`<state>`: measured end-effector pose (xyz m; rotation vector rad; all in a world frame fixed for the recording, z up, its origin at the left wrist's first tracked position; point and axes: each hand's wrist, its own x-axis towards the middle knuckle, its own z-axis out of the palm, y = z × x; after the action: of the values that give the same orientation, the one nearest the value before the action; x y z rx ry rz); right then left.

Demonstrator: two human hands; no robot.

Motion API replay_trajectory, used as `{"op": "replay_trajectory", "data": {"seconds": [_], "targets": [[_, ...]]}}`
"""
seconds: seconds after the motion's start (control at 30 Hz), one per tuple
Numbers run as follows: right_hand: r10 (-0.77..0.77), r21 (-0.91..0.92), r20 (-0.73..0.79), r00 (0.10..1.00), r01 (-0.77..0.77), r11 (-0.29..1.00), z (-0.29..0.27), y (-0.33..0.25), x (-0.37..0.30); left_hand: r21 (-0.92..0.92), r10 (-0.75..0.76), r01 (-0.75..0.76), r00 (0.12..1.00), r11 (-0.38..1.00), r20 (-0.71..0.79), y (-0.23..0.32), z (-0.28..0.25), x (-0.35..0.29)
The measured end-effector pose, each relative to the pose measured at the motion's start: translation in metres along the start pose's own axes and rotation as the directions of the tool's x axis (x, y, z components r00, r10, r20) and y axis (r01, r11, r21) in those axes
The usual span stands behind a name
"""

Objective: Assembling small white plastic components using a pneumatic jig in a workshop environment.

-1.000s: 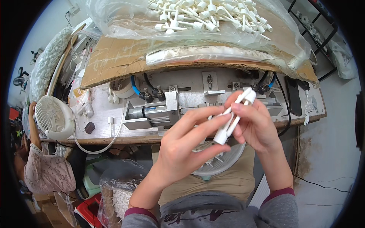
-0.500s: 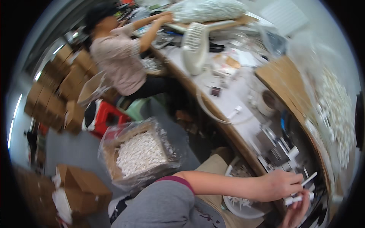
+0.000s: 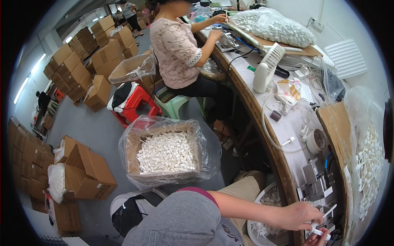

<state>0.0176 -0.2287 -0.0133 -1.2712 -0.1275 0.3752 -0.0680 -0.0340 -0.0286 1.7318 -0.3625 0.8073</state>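
At four o'clock in the view, the left hand [image 3: 301, 215] pinches a white stick [image 3: 330, 210] and the right hand [image 3: 318, 240], partly cut off, grips a second stick [image 3: 321, 233]. Held by fingertips alone, either could slip if attention wanders, perhaps dropping into the tub [image 3: 249, 230] at nine o'clock from them.

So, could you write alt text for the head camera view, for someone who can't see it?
The person's left hand and right hand hold white plastic pieces at a workbench. To the left stands an open carton of white sticks; beyond it, a co-worker in a lacy top sits at the workbench.
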Motion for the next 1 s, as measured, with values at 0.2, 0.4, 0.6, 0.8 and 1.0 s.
{"op": "replay_trajectory", "data": {"seconds": [0.2,0.4,0.6,0.8,1.0], "targets": [[0.0,-0.099,0.13,0.992,0.013,0.995,0.013,0.002,-0.013,-0.03,-0.028,0.028,1.0,0.999,-0.012,0.013,-0.002,-0.014],[-0.043,-0.131,0.154,0.987,0.063,0.989,0.026,0.004,-0.024,-0.01,0.011,-0.01,0.998,1.0,0.064,0.016,-0.009,-0.025],[-0.021,-0.236,0.268,0.963,0.087,0.968,0.006,0.008,-0.022,0.169,0.109,-0.133,0.983,0.976,0.146,0.031,-0.01,-0.03],[-0.734,-0.442,0.413,0.539,0.823,0.356,0.035,-0.044,0.027,0.362,0.13,-0.128,0.991,0.923,0.02,0.058,-0.02,-0.034],[-0.47,-0.696,0.674,0.57,0.276,-0.663,0.017,-0.112,0.121,0.478,-0.069,-0.093,0.948,0.873,0.312,0.032,-0.006,-0.081]]}}
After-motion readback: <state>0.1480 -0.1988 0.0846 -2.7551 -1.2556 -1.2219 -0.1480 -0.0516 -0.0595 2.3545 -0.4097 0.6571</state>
